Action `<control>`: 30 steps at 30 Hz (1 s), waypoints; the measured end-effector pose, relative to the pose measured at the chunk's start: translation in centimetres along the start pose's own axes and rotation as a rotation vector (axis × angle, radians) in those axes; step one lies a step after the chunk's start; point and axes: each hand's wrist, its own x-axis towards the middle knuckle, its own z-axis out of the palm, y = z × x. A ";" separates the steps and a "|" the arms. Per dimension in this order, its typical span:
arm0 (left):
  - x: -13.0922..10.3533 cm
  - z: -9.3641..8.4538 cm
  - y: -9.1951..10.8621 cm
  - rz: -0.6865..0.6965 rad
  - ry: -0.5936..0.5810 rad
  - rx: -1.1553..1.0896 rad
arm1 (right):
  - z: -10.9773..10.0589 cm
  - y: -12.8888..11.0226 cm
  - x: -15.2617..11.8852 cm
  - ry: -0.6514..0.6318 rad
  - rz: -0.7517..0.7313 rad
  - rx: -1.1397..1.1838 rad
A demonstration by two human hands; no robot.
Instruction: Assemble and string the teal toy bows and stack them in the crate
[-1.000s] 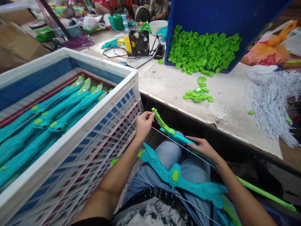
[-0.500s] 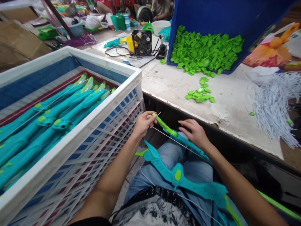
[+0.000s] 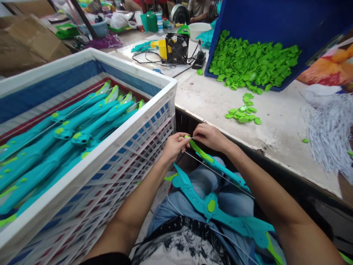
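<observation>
At the near side of the table, my left hand (image 3: pixel 177 145) pinches the green tip (image 3: pixel 202 151) of a teal toy bow (image 3: pixel 227 173). My right hand (image 3: pixel 211 137) meets it there, thumb and finger closed on the short end of a white string at the tip. The string (image 3: pixel 207 165) runs along the bow's side, and the bow's far end passes behind my right forearm. Across my lap lies a second teal toy bow (image 3: pixel 193 198) with a green centre piece (image 3: pixel 211 206), its own string hanging slack below.
A white lattice crate (image 3: pixel 117 140) at left holds several teal bows (image 3: pixel 66 130). On the table (image 3: pixel 198 103) stand a blue bin (image 3: pixel 253 18) of green pieces (image 3: pixel 253 60), a small fan (image 3: pixel 177 48) and a bundle of white strings (image 3: pixel 328 129). Loose green pieces (image 3: pixel 242 114) lie in front.
My right hand has moved left from over the bow's limb to the green tip and closed on the string end. My left hand keeps its pinch. The camera view has shifted slightly left.
</observation>
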 end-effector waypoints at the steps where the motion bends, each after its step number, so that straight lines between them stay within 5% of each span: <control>1: 0.0 0.0 0.0 -0.002 -0.003 0.005 | 0.0 -0.1 0.0 -0.006 -0.004 -0.018; 6: 0.0 -0.3 -0.1 0.012 0.016 0.213 | 0.6 -0.8 0.5 -0.007 -0.008 -0.134; 9: -0.4 -0.3 -0.6 0.253 0.147 0.537 | -0.2 1.0 1.5 0.026 0.056 -0.083; 12: -1.4 0.1 -1.1 0.447 0.177 0.611 | -3.7 5.3 2.4 0.323 0.357 0.049; 16: -2.3 0.6 -0.8 0.459 -0.022 0.614 | -7.8 7.8 2.1 0.783 0.604 0.038; 18: -1.6 0.7 -0.1 0.340 -0.053 0.552 | -6.4 5.1 1.4 0.835 0.559 0.074; 21: 0.5 0.9 0.8 0.107 -0.040 0.253 | -0.3 -1.4 0.0 0.587 0.291 0.277; 23: 1.7 0.8 1.4 0.037 -0.018 0.132 | 4.0 -4.5 -0.9 0.555 0.243 0.369; 26: 2.3 0.1 2.4 0.125 0.061 0.353 | 7.7 -5.7 -1.7 0.649 0.338 0.482; 30: 1.0 -0.8 3.9 0.397 0.196 0.875 | 8.6 -4.6 -1.5 0.739 0.437 0.602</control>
